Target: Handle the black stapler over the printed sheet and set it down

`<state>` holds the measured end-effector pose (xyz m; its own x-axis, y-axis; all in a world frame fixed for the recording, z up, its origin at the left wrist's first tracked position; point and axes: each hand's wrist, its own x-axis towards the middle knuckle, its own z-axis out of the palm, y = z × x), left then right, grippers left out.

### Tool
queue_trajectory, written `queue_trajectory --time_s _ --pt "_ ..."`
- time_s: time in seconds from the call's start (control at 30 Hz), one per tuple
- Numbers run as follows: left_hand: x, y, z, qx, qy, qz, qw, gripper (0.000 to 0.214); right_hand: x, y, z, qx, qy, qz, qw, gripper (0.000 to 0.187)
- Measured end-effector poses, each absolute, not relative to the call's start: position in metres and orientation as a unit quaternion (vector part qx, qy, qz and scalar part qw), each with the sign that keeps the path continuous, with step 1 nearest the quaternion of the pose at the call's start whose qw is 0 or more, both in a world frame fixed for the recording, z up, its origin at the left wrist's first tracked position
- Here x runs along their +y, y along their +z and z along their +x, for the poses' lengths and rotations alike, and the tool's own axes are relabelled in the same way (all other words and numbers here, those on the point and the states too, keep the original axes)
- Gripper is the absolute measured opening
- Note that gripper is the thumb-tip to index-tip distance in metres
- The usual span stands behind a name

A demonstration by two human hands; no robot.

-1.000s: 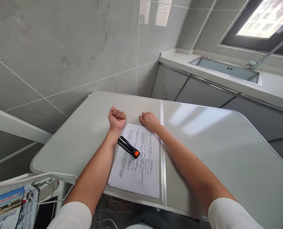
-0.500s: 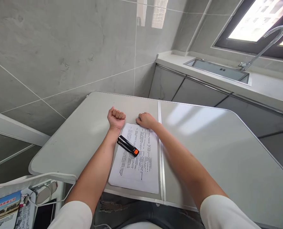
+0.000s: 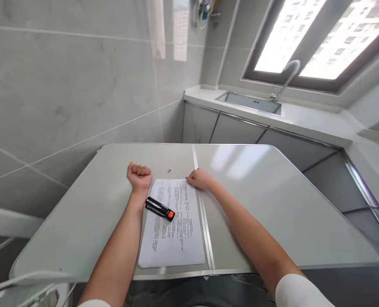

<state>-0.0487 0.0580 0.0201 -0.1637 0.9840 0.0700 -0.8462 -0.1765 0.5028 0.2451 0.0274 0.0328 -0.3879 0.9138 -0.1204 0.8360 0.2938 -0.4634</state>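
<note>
My left hand (image 3: 139,175) rests on the table as a fist, fingers curled upward, left of the paper's top; whatever it may hold is hidden. At the paper's upper right corner lies my right hand (image 3: 200,178), its fingers curled in and closed. What is under those fingertips does not show. Between my forearms is a printed sheet of paper (image 3: 173,251), perhaps a stack. A black stapler (image 3: 159,208) with an orange end lies slanted across its left side, untouched by either hand. Just above the sheet sits a tiny metallic bit (image 3: 169,171), too small to name.
The light folding table (image 3: 250,221) has a metal seam (image 3: 208,245) beside the sheet's right edge. Beyond stand a counter (image 3: 307,123) with a sink (image 3: 250,102) and a tap (image 3: 287,81). A tiled wall (image 3: 80,85) rises at the left.
My right hand has moved right to the sheet's corner, and the tiny metallic bit now shows on the table. My left fist stays closed. The view has swung right and up.
</note>
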Motion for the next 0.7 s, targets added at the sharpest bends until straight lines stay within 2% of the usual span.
queue_trajectory --time_s 0.17,0.3,0.43,0.6,0.7 --pt "0.052 0.028 -0.058 0.152 0.755 0.187 0.609 0.06 -0.026 0.053 0.293 -0.749 0.189 -0.609 0.178 0.049" --pt "0.051 0.031 -0.062 0.185 0.756 0.2 0.595 0.05 -0.081 0.072 0.377 -0.619 0.063 -0.744 0.243 0.048" --pt "0.047 0.036 -0.062 0.192 0.735 0.215 0.614 0.035 -0.161 0.115 0.502 -0.444 -0.088 -0.87 0.194 0.037" --pt "0.055 0.03 -0.062 0.094 0.723 0.119 0.674 0.038 -0.265 0.204 0.642 -0.233 -0.237 -0.936 0.117 0.022" --pt "0.06 0.025 -0.063 0.113 0.738 0.076 0.661 0.041 -0.293 0.257 0.673 -0.21 -0.321 -0.915 0.126 0.04"
